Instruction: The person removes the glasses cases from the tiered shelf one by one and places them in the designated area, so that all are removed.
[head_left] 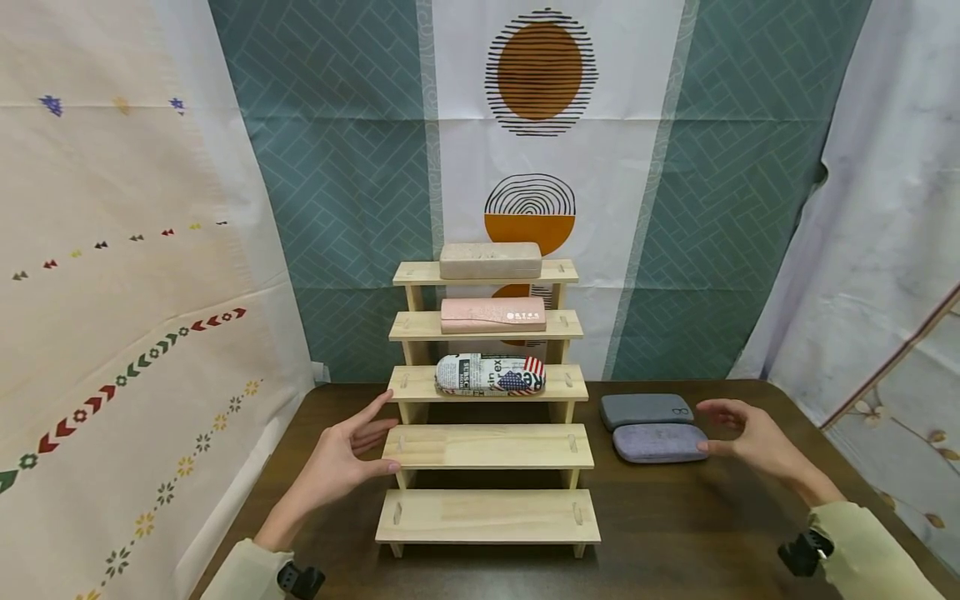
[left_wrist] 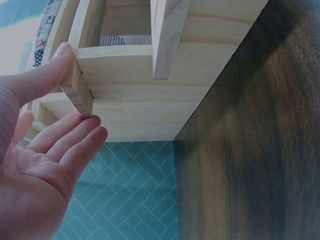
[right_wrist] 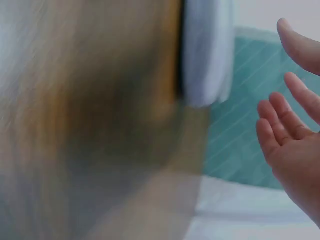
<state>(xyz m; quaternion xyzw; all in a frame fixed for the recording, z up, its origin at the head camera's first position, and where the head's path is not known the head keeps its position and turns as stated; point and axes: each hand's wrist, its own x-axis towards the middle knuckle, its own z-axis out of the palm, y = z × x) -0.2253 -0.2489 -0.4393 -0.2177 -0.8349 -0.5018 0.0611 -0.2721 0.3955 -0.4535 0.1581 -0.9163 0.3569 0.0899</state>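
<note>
A five-step wooden display stand (head_left: 487,517) stands on the dark table. My left hand (head_left: 341,462) holds the left end of its second step from the bottom, thumb at the front edge and fingertips behind, as the left wrist view shows. Right of the stand, a grey glasses case (head_left: 647,408) lies behind a lavender glasses case (head_left: 658,443). At their right ends is my right hand (head_left: 753,442), fingers spread and holding nothing. In the right wrist view the blurred lavender case (right_wrist: 202,55) appears apart from that hand.
On the upper steps sit a beige case (head_left: 491,261), a pink glasses case (head_left: 492,316) and a newspaper-print glasses case (head_left: 489,375). The brown table (head_left: 675,533) ends at a teal and white curtain (head_left: 337,208). Pale cloths hang at both sides.
</note>
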